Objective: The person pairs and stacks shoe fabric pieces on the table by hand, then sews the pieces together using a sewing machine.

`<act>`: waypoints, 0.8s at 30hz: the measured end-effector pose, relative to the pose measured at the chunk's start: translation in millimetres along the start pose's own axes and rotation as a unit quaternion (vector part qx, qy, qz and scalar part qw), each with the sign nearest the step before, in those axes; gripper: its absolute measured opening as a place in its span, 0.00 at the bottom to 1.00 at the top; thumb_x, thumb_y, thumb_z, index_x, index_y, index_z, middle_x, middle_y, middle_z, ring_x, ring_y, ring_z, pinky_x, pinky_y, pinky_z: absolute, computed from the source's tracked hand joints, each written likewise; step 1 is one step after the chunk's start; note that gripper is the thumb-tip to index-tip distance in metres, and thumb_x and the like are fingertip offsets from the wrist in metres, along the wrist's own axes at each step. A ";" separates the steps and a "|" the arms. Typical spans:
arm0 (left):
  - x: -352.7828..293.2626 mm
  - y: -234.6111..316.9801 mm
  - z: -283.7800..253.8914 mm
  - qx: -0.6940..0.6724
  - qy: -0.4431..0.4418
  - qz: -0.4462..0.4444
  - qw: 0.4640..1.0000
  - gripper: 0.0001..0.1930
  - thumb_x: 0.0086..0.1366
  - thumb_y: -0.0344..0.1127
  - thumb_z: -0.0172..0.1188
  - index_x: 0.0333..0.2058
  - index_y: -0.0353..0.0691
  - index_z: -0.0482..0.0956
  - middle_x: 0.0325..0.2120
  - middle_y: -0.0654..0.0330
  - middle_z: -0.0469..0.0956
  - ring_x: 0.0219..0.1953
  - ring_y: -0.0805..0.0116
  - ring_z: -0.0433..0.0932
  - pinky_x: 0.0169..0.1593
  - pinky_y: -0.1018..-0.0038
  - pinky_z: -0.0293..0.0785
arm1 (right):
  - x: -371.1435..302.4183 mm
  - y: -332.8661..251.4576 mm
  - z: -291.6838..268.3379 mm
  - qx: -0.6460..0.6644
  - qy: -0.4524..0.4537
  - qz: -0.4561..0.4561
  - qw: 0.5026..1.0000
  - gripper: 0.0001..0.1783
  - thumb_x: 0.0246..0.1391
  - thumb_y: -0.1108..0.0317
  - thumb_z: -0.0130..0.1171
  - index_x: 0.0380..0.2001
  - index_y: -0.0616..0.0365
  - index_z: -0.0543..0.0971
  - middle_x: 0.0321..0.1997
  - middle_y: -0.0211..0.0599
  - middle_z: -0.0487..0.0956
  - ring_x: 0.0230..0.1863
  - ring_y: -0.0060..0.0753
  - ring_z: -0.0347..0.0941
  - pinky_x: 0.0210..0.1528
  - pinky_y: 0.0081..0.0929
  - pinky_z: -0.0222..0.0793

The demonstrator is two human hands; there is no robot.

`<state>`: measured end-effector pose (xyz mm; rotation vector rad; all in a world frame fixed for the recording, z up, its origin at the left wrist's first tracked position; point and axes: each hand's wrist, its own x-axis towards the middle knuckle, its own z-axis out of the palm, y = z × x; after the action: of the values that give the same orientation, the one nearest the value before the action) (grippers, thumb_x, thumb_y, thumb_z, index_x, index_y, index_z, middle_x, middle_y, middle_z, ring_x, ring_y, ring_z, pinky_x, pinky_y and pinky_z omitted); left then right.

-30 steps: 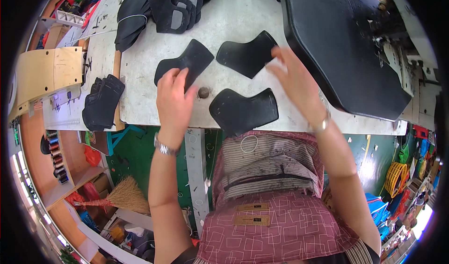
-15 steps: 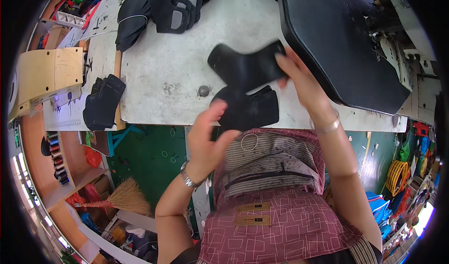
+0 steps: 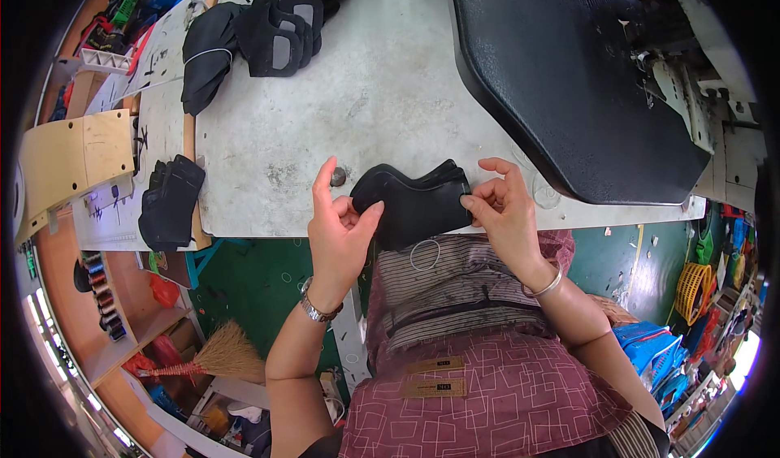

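A small stack of black curved fabric pieces [image 3: 418,208] lies at the table's front edge, its lower part reaching over my lap. Its left end is at the thumb and curled fingers of my left hand [image 3: 337,226], whose index finger points up and away. My right hand [image 3: 505,214] pinches the right end between thumb and fingers, index finger raised. The upper edges show more than one layer, roughly lined up. A dark round knob [image 3: 338,176] sits on the tabletop just beyond my left hand.
Black pieces with grey patches [image 3: 284,40] and a tied black bundle [image 3: 207,56] lie at the far left. Another black stack [image 3: 171,202] rests on the left side table. A large black padded board [image 3: 569,92] takes up the right of the white table [image 3: 382,84].
My right hand has brought the raised black piece down onto the one at the table edge. Both hands are now at the stack's two ends, and the view has shifted slightly.
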<state>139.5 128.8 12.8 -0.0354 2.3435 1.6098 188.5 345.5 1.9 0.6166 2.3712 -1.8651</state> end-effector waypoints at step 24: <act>7.5 17.8 9.0 0.186 0.014 -0.027 0.982 0.32 0.53 0.28 0.64 0.57 0.36 0.62 0.18 0.64 0.72 0.23 0.74 0.74 0.26 0.77 0.70 | 2.9 -6.8 6.7 -0.179 0.016 -0.121 0.976 0.09 0.48 0.77 0.59 0.34 0.55 0.75 0.33 0.35 0.73 0.21 0.33 0.70 0.22 0.29 0.67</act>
<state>131.0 144.8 24.2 -0.0414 2.6014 1.1304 182.1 338.8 5.5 0.3399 2.8136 -1.4433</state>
